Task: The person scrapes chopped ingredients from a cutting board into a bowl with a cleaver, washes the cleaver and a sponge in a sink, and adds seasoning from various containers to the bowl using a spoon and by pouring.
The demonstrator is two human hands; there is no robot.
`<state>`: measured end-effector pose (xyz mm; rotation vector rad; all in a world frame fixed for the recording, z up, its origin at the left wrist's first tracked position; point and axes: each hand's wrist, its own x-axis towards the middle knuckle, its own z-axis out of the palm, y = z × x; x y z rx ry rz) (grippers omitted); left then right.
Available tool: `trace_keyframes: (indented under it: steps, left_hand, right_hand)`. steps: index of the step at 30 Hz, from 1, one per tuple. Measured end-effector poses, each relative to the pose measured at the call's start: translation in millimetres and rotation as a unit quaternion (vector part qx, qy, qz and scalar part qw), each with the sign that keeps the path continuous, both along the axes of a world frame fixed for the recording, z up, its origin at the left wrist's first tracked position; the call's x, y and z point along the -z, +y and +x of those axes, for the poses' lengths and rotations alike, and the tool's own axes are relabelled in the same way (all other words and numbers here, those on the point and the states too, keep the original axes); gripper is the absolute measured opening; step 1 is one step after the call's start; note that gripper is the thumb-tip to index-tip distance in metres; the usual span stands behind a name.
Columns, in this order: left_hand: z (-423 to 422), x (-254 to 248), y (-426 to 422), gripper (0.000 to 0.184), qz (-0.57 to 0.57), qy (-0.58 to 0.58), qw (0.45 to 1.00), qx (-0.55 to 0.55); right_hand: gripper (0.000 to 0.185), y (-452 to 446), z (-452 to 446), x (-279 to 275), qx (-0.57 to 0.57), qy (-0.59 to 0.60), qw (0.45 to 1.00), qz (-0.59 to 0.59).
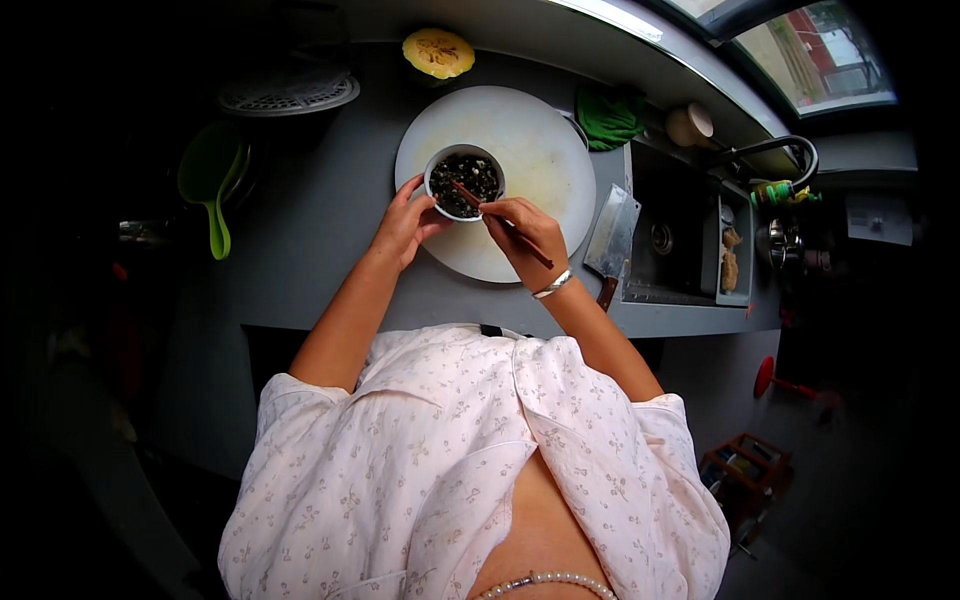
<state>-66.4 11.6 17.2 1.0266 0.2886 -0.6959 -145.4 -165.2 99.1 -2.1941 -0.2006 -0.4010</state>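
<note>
My left hand (pixel 404 226) grips the near left side of a white bowl (pixel 503 180), with the thumb by its rim. Inside the bowl is a dark, wet-looking mixture (pixel 462 172) with small pale bits. Brown chopsticks (pixel 534 253) are held in my right hand (pixel 532 236), their tips down in that mixture. The bowl is over the left part of a round white cutting board (pixel 555 150). Right of the board lies a cleaver (pixel 613 232) with a wooden handle, apart from my right hand.
A cut yellow squash (pixel 438 53) sits behind the board. A green cloth (pixel 608 118) lies at the back right, near the sink (pixel 660 190) and its faucet (pixel 806 160). On the left are a green ladle-like scoop (pixel 218 225) and a perforated grey lid or rack (pixel 290 95).
</note>
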Motion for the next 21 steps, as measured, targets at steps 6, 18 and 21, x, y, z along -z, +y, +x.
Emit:
trace_keyframes:
  steps: [6,18,21]
  left_hand:
    - [0,-1,0,0.055,-0.01,0.005,1.0,0.003]
    - [-1,4,-1,0.059,-0.01,0.011,1.0,-0.01]
    - [-2,6,-1,0.058,-0.015,0.014,1.0,-0.012]
  right_hand:
    - [0.012,6,10,3,0.02,0.066,0.995,0.068]
    - [0.011,-21,-6,-14,0.142,0.099,0.976,0.135]
    - [0.011,-21,4,7,0.086,0.017,0.996,0.025]
